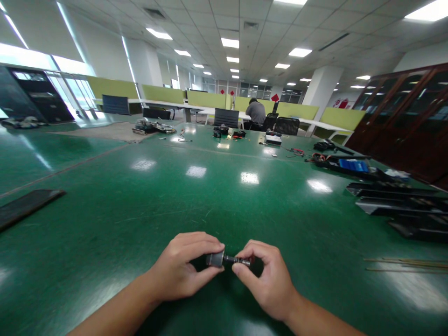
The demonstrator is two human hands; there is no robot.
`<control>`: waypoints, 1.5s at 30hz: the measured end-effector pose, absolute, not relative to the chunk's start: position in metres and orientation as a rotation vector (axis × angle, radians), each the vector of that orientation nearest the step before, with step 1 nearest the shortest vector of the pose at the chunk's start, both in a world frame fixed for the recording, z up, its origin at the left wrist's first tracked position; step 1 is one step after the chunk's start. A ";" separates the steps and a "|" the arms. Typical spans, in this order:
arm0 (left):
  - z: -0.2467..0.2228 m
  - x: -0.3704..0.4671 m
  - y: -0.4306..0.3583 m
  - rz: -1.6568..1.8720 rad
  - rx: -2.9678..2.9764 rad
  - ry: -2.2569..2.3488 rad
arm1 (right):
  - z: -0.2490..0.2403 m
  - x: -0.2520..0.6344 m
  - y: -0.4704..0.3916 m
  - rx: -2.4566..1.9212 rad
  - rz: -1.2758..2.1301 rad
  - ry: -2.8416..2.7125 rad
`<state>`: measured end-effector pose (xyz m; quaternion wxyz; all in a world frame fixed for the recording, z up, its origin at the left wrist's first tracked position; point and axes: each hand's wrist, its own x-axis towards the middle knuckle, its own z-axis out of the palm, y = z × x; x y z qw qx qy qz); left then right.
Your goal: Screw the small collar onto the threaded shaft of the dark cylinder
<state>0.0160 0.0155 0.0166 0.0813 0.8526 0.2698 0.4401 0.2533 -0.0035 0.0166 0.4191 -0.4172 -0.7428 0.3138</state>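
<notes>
Between thumb and fingers, my left hand [191, 266] grips a small dark block [215, 259] with a shiny metallic face. A thin dark shaft [229, 259] runs from the block's right side toward my other hand. There my right hand [264, 275] pinches a slim dark cylindrical piece with metallic rings [243, 261], in line with the shaft. Whether the shaft and the ringed piece are one part or two, I cannot tell. Both hands are just above the near part of the green tabletop [196, 210].
A dark flat slab [28, 207] lies at the left. On the right are black metal channels [399, 205], thin brass-coloured rods [406, 265] and a black tray with blue items [353, 165]. Farther back sit cables and small devices [224, 131]; a person in grey [257, 113] sits beyond.
</notes>
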 end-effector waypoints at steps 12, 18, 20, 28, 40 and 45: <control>0.014 0.011 0.019 1.336 2.540 0.826 | 0.016 0.253 -0.001 -1.063 0.825 -1.815; 0.018 0.012 0.019 1.357 2.522 0.788 | 0.015 0.253 0.000 -1.072 0.838 -1.796; 0.018 0.011 0.019 1.361 2.526 0.792 | 0.015 0.254 0.000 -1.078 0.845 -1.789; 0.016 0.008 0.022 1.363 2.531 0.820 | 0.014 0.255 0.000 -1.077 0.872 -1.750; 0.020 0.007 0.022 1.350 2.564 0.821 | 0.013 0.257 0.001 -1.060 0.906 -1.715; 0.020 0.006 0.023 1.348 2.556 0.827 | 0.013 0.257 0.002 -1.060 0.908 -1.707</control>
